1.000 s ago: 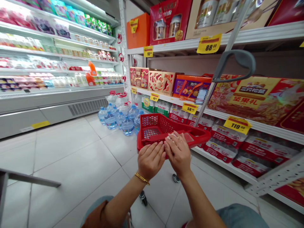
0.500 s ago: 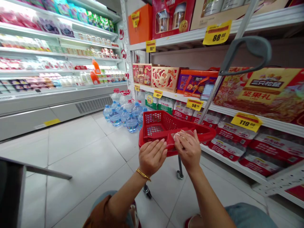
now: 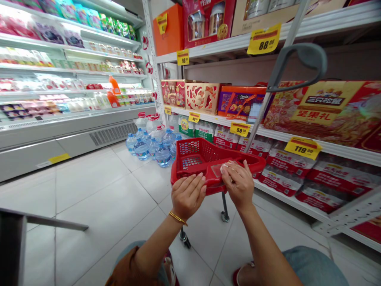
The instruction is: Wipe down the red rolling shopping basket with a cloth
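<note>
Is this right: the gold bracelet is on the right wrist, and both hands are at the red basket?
No, the head view shows the gold bracelet on the left wrist, by the left hand. The right hand, too, is at the red basket.

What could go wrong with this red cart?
The red shopping cart stands on small wheels, so it might roll while the left hand rests on it, then bump the water bottles on the floor. The small white thing in the right hand might also slip and fall.
</note>
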The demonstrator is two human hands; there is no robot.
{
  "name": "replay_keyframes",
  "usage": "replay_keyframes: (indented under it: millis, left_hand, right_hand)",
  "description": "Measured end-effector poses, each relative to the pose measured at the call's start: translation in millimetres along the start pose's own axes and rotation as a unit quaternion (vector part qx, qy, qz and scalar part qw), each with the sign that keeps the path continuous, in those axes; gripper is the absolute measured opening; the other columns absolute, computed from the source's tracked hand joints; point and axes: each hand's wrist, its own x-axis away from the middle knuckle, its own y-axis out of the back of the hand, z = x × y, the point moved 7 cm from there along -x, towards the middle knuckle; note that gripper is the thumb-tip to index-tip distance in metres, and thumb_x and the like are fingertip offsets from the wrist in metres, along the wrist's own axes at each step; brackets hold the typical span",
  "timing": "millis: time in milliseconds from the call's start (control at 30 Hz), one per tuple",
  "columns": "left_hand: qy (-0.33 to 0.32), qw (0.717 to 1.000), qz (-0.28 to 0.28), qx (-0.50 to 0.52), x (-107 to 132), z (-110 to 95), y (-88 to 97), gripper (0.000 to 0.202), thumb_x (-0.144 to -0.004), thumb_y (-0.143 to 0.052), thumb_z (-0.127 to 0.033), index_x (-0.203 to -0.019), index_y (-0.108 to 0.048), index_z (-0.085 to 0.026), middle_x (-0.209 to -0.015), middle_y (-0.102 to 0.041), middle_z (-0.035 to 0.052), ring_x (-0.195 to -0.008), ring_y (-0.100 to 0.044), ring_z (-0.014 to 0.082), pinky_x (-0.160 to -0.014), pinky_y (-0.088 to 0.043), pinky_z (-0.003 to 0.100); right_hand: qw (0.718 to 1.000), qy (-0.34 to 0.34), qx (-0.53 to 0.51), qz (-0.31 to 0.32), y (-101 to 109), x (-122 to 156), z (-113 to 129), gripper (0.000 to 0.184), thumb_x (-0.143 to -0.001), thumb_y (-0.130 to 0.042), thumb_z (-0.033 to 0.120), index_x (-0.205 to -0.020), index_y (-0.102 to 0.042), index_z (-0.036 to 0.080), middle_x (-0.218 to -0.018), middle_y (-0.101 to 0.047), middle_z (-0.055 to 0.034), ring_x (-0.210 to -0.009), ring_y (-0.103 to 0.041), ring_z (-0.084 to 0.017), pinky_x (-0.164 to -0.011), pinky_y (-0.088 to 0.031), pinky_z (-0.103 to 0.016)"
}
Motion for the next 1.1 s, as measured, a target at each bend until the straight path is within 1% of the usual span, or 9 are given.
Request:
replay_keyframes:
  millis: [200, 300, 533, 633, 733, 800, 933, 1000, 1100]
  left_hand:
    - [-0.007, 1.0, 0.003, 0.005, 2, 1, -1.2, 0.033, -0.087, -0.06, -0.016, -0.119, -0.064, -0.019, -0.106, -0.075, 0.0062, -0.093, -0.071, 0.0192, -0.085, -0.047, 0.034]
    - [-0.014, 1.0, -0.001, 0.003, 3, 2, -1.6, 0.031, -0.086, -0.061, -0.015, -0.116, -0.065, -0.018, -0.105, -0.075, 0.0065, -0.091, -0.071, 0.0191, -0.084, -0.047, 0.033]
    - [-0.015, 1.0, 0.0, -0.013, 7, 2, -4.2, 0.031, -0.085, -0.063, -0.016, -0.116, -0.066, -0.019, -0.107, -0.075, 0.0054, -0.093, -0.071, 0.0186, -0.088, -0.046, 0.033]
    - [-0.012, 1.0, -0.006, -0.013, 5, 1, -3.1, 0.031, -0.086, -0.063, -0.016, -0.117, -0.066, -0.019, -0.106, -0.075, 0.0057, -0.092, -0.071, 0.0188, -0.089, -0.045, 0.034]
    - [-0.011, 1.0, -0.009, -0.012, 4, 0, -2.1, 0.031, -0.086, -0.062, -0.016, -0.117, -0.066, -0.019, -0.105, -0.075, 0.0058, -0.092, -0.071, 0.0191, -0.088, -0.045, 0.033]
    - [-0.012, 1.0, -0.003, -0.012, 4, 0, -2.6, 0.031, -0.086, -0.062, -0.016, -0.117, -0.065, -0.019, -0.105, -0.075, 0.0059, -0.093, -0.071, 0.019, -0.088, -0.045, 0.033]
    - [-0.011, 1.0, 0.003, -0.015, 6, 1, -2.8, 0.031, -0.086, -0.061, -0.016, -0.117, -0.065, -0.019, -0.105, -0.075, 0.0062, -0.093, -0.071, 0.0189, -0.089, -0.044, 0.034]
    - [-0.01, 1.0, 0.0, -0.015, 6, 2, -1.8, 0.031, -0.086, -0.061, -0.016, -0.118, -0.064, -0.019, -0.104, -0.075, 0.006, -0.092, -0.071, 0.0187, -0.089, -0.044, 0.034]
    - [-0.007, 1.0, 0.002, -0.011, 5, 2, -1.0, 0.031, -0.087, -0.06, -0.016, -0.117, -0.065, -0.019, -0.104, -0.075, 0.0059, -0.092, -0.071, 0.0185, -0.089, -0.045, 0.034]
  right_hand:
    - [0.999, -0.038, 0.007, 0.002, 3, -1, -15, 0.018, -0.09, -0.058, 0.03, -0.085, -0.074, 0.023, -0.091, -0.076, -0.0043, -0.092, -0.072, -0.02, -0.108, -0.042, -0.05]
    - [0.998, -0.064, 0.003, 0.003, 5, 0, -26, 0.02, -0.091, -0.057, 0.032, -0.085, -0.074, 0.023, -0.092, -0.076, -0.0051, -0.095, -0.071, -0.021, -0.107, -0.043, -0.05]
    - [0.992, -0.125, -0.021, -0.017, 10, -1, -53, 0.022, -0.09, -0.058, 0.034, -0.085, -0.075, 0.021, -0.092, -0.076, -0.0072, -0.09, -0.071, -0.021, -0.105, -0.045, -0.051]
    - [0.987, -0.155, -0.034, -0.027, 14, -4, -55, 0.023, -0.09, -0.058, 0.035, -0.086, -0.076, 0.021, -0.091, -0.076, -0.0079, -0.089, -0.072, -0.022, -0.102, -0.048, -0.051]
    - [0.986, -0.155, -0.044, -0.047, 17, -11, -37, 0.022, -0.09, -0.058, 0.035, -0.087, -0.076, 0.022, -0.092, -0.076, -0.007, -0.091, -0.072, -0.023, -0.098, -0.051, -0.048]
    - [0.99, -0.117, -0.059, -0.044, 14, -17, -13, 0.02, -0.091, -0.058, 0.032, -0.089, -0.075, 0.023, -0.094, -0.076, -0.0064, -0.096, -0.071, -0.022, -0.1, -0.051, -0.045]
    - [0.997, 0.001, -0.06, 0.043, -8, -22, 36, 0.019, -0.092, -0.056, 0.025, -0.092, -0.074, 0.02, -0.105, -0.074, -0.0084, -0.107, -0.067, -0.023, -0.104, -0.047, -0.044]
    - [0.995, 0.024, -0.04, 0.086, -18, -20, 45, 0.02, -0.093, -0.054, 0.025, -0.092, -0.074, 0.02, -0.106, -0.074, -0.0085, -0.108, -0.067, -0.024, -0.104, -0.046, -0.047]
    - [0.992, 0.019, -0.021, 0.124, -26, -17, 42, 0.021, -0.094, -0.054, 0.027, -0.093, -0.073, 0.022, -0.102, -0.076, -0.0065, -0.102, -0.068, -0.023, -0.104, -0.045, -0.047]
